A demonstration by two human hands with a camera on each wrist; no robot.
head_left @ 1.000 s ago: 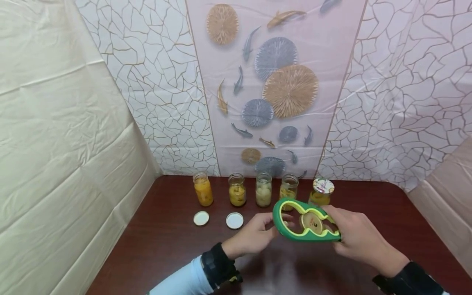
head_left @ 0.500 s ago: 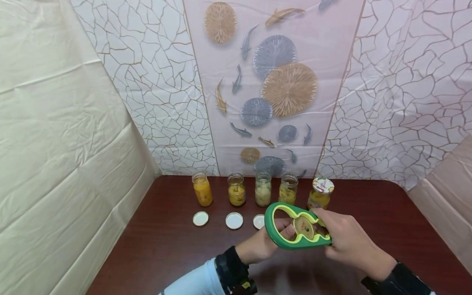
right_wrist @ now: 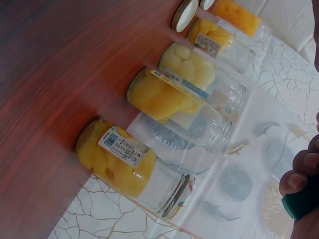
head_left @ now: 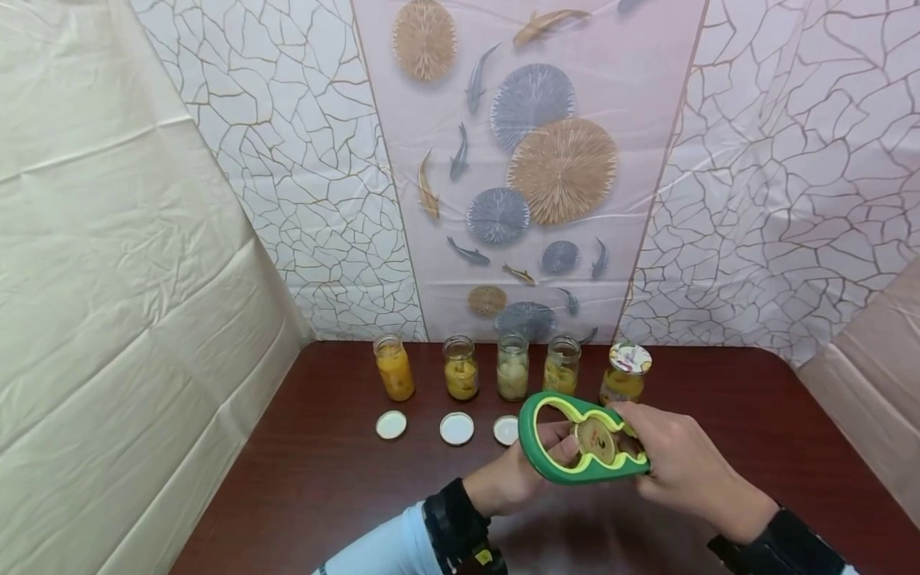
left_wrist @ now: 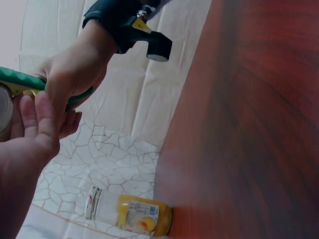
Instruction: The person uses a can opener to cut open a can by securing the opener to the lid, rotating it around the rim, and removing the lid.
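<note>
My right hand (head_left: 686,467) grips the narrow end of a green jar opener (head_left: 529,439) with a yellow-green scalloped inner edge, raised above the table. A gold jar lid (head_left: 595,442) sits in the opener's inner gap. Behind the opener, my left hand (head_left: 506,481) pinches the lid at its left edge with thumb and fingers. In the left wrist view the left fingers (left_wrist: 31,117) lie close beside the lid, with the green handle just above them. Part of the left hand is hidden by the opener in the head view.
Four-sided dark table (head_left: 323,479) carries a back row of fruit jars: an uncapped orange-filled jar (head_left: 395,374) at left, several more uncapped ones, and a capped jar (head_left: 624,379) at right. White-lined lids, including one lid (head_left: 456,429), lie before them. A patterned cloth (head_left: 561,172) hangs behind.
The opener and right hand have shifted slightly left and down. The left hand has moved right to the gold lid, uncovering a third white-lined lid on the table.
</note>
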